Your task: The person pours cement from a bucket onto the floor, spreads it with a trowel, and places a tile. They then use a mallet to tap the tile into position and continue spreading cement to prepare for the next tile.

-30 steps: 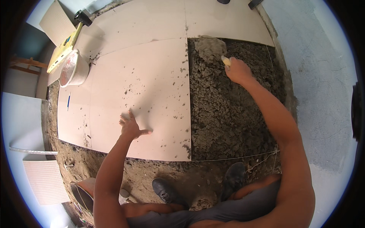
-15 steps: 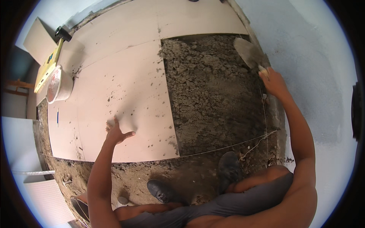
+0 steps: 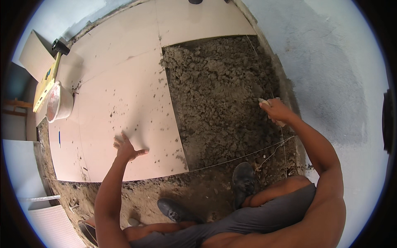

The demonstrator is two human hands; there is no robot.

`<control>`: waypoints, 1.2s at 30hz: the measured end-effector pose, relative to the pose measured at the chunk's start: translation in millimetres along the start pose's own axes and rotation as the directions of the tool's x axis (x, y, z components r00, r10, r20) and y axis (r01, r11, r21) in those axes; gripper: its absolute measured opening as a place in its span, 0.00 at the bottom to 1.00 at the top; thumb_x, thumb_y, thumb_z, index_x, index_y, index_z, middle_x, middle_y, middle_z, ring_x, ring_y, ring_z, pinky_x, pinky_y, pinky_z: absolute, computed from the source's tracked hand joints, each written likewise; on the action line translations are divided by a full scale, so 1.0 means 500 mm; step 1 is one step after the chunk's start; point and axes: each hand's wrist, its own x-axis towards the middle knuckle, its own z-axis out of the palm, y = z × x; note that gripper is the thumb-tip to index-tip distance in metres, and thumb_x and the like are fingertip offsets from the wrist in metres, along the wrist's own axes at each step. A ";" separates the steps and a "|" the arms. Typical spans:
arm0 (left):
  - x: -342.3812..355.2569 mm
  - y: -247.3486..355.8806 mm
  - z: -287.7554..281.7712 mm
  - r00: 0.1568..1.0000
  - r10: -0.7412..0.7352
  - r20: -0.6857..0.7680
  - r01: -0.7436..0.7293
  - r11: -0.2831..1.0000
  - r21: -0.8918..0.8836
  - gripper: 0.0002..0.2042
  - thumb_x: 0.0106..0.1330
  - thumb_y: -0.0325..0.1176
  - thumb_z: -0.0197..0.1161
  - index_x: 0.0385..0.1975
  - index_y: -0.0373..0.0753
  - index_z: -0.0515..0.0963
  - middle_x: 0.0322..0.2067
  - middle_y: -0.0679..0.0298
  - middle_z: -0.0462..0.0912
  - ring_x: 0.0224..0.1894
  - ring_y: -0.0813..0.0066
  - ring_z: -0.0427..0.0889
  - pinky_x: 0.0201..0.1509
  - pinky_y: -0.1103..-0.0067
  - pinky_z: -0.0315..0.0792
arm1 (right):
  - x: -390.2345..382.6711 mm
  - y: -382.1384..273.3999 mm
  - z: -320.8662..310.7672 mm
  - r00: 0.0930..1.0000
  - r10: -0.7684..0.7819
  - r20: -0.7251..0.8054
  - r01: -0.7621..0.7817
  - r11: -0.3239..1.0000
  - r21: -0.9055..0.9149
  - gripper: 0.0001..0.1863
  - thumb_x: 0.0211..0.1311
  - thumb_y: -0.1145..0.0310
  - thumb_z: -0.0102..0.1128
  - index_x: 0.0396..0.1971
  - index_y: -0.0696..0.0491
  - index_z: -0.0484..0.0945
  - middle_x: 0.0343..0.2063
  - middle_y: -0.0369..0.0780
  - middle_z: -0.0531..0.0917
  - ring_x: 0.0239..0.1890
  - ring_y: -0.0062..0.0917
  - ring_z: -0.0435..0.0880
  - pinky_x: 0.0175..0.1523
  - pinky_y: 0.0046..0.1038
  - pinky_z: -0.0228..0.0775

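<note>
My left hand [image 3: 127, 149] rests with fingers spread on a large pale floor tile [image 3: 140, 103] dotted with crumbs of mortar. To the right of that tile lies a bed of rough grey mortar [image 3: 219, 91], bounded by tiles on its left and far sides. Over the bed's right edge, my right hand [image 3: 278, 111] is wrapped round the handle of a trowel [image 3: 264, 101]; its blade cannot be made out against the mortar. A thin taut string [image 3: 231, 159] runs across the near edge of the bed.
The pale blue wall [image 3: 326, 70] rises close on the right. On the left stand a whitish bucket [image 3: 65, 103], a yellow spirit level [image 3: 46, 87], a black-headed mallet [image 3: 60, 46] and a blue pencil [image 3: 59, 138]. My dark boots [image 3: 244, 182] are on bare soil.
My right hand has drawn the trowel back from the far right corner, nearer and leftward. The blade, plain before, no longer shows. My left hand stays spread on the tile; the view has shifted slightly.
</note>
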 end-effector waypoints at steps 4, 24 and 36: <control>-0.001 0.019 -0.003 1.000 -0.001 0.019 0.002 0.999 -0.037 0.78 0.29 0.71 0.72 0.65 0.29 0.20 0.63 0.21 0.25 0.67 0.24 0.24 0.70 0.48 0.33 | 0.048 -0.015 0.022 0.997 -0.057 0.055 0.061 0.994 -0.085 0.26 0.69 0.50 0.47 0.19 0.57 0.69 0.11 0.39 0.73 0.12 0.26 0.75 0.21 0.32 0.70; 0.000 0.027 0.007 0.994 -0.106 0.007 0.107 0.993 -0.056 0.75 0.32 0.74 0.67 0.66 0.35 0.20 0.65 0.30 0.22 0.68 0.30 0.19 0.68 0.44 0.38 | 0.144 -0.197 -0.084 0.965 -0.124 0.233 0.098 0.988 0.121 0.22 0.63 0.52 0.52 0.31 0.60 0.75 0.17 0.37 0.75 0.15 0.19 0.74 0.18 0.28 0.67; 0.004 0.025 0.011 0.989 -0.148 -0.015 0.147 0.985 -0.088 0.74 0.32 0.72 0.70 0.67 0.42 0.20 0.66 0.34 0.19 0.68 0.29 0.23 0.61 0.38 0.52 | 0.339 -0.242 -0.013 0.643 -0.626 -0.442 0.216 0.701 -0.679 0.18 0.62 0.64 0.53 0.47 0.58 0.66 0.31 0.47 0.79 0.32 0.39 0.82 0.35 0.41 0.75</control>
